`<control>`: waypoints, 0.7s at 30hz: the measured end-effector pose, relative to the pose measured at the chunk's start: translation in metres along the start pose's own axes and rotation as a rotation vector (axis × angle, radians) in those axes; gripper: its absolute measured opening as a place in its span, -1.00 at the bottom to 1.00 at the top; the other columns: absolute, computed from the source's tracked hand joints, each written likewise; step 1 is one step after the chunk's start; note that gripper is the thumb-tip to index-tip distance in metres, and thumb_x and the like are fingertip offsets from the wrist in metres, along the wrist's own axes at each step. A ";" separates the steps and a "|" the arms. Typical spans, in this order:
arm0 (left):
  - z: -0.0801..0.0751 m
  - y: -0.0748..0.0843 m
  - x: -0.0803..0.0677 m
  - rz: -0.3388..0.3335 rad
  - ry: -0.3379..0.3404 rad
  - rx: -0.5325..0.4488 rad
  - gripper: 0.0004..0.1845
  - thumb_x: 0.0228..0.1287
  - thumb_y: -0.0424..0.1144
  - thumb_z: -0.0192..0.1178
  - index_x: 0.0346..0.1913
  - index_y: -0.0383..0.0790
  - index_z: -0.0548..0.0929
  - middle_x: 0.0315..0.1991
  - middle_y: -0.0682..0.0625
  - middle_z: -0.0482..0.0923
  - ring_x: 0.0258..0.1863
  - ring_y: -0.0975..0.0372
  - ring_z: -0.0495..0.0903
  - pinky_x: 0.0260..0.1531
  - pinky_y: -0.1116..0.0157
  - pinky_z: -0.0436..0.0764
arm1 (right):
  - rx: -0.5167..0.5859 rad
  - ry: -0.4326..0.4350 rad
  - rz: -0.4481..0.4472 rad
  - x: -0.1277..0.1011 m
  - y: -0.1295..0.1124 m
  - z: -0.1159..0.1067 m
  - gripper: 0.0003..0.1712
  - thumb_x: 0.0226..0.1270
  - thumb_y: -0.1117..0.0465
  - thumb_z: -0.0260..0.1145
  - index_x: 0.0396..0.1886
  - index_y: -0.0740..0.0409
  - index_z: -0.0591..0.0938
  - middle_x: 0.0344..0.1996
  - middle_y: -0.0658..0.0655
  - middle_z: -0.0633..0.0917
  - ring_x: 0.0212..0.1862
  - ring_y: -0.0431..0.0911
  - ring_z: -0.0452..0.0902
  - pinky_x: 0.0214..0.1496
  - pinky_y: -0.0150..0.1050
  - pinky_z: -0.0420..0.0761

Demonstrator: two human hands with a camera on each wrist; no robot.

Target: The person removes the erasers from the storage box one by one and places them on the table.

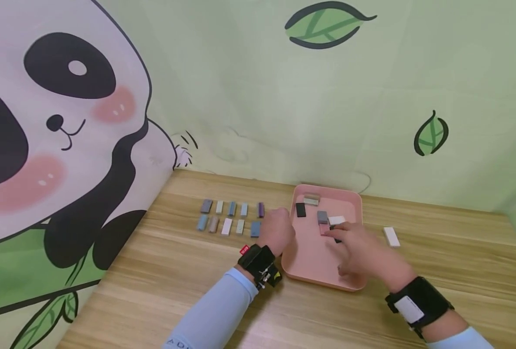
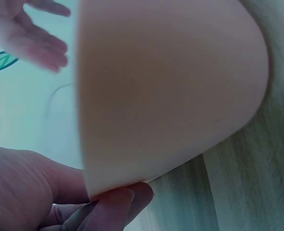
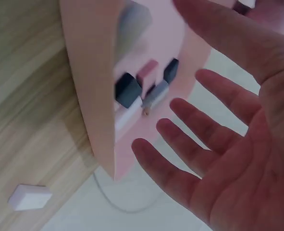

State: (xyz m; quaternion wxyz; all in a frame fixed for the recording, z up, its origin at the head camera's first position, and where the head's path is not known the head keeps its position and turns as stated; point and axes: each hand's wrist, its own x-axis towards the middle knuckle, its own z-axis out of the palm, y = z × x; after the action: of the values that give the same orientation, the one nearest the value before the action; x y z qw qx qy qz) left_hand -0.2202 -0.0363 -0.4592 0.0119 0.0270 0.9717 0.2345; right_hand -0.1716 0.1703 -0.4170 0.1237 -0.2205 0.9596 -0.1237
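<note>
At its left side, the pink tray (image 1: 314, 261) is held by my left hand (image 1: 278, 231). In the left wrist view the thumb and fingers (image 2: 115, 204) pinch the tray's edge, and the tray wall (image 2: 170, 96) fills much of that view. My right hand (image 1: 362, 249) hovers over the tray's right part, its fingers (image 3: 163, 163) spread and nothing seen between them. Inside the tray lie small rectangular blocks: a black block (image 1: 300, 210), a grey block (image 1: 322, 216), a pink block (image 3: 147, 71), a white block (image 1: 337, 220), and a dark block (image 3: 128, 90) nearest the right hand.
Several small blue, white, beige and purple blocks stand in two rows left of the tray, among them a purple block (image 1: 260, 209). One white block (image 1: 391, 237) lies on the wooden table (image 1: 449, 261) to the right. A panda-print backdrop (image 1: 258, 121) rises behind the table.
</note>
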 end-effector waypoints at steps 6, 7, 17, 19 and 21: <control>-0.002 0.000 -0.001 0.008 0.012 0.013 -0.96 0.10 -0.39 0.19 -0.41 -0.24 0.64 -0.56 0.01 0.54 -0.64 0.25 0.46 -0.71 0.39 0.37 | -0.045 -0.111 0.043 0.000 -0.005 0.009 -0.27 -0.33 0.39 0.52 0.01 -0.04 0.57 0.05 0.11 0.52 -0.04 0.01 0.40 -0.37 -0.25 0.54; -0.002 0.001 -0.001 0.007 0.010 0.011 -0.95 0.10 -0.39 0.19 -0.41 -0.24 0.65 -0.57 0.01 0.54 -0.64 0.25 0.46 -0.71 0.39 0.37 | -0.049 -0.123 0.048 0.000 -0.005 0.010 -0.28 -0.36 0.41 0.51 -0.03 -0.04 0.58 -0.01 0.11 0.53 -0.09 0.00 0.40 -0.44 -0.29 0.48; -0.002 0.001 0.000 -0.009 0.005 0.008 -0.94 0.11 -0.39 0.18 -0.40 -0.24 0.65 -0.57 0.00 0.53 -0.64 0.24 0.47 -0.72 0.39 0.37 | -0.101 -0.102 0.028 0.001 -0.001 0.024 -0.66 -0.14 0.42 0.44 -0.34 0.06 0.55 -0.46 0.06 0.45 -0.43 -0.06 0.36 -0.51 -0.28 0.33; -0.002 0.001 -0.001 -0.012 0.005 0.011 -0.94 0.11 -0.39 0.18 -0.40 -0.24 0.65 -0.56 0.00 0.54 -0.64 0.24 0.47 -0.71 0.39 0.38 | -0.094 -0.088 0.031 0.000 -0.001 0.025 -0.70 -0.11 0.42 0.43 -0.39 0.08 0.54 -0.49 0.07 0.44 -0.46 -0.07 0.36 -0.53 -0.27 0.32; -0.001 0.001 0.000 -0.015 0.001 0.011 -0.94 0.12 -0.39 0.18 -0.39 -0.24 0.65 -0.56 0.01 0.55 -0.63 0.24 0.48 -0.71 0.39 0.38 | -0.086 -0.083 0.039 0.000 -0.002 0.025 -0.74 -0.08 0.41 0.41 -0.44 0.08 0.52 -0.51 0.07 0.43 -0.48 -0.07 0.36 -0.54 -0.28 0.32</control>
State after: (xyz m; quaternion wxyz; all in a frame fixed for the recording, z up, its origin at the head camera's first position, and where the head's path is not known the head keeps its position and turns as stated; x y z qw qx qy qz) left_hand -0.2197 -0.0357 -0.4575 0.0129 0.0195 0.9731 0.2290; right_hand -0.1631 0.1645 -0.4402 0.1561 -0.2121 0.9621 -0.0706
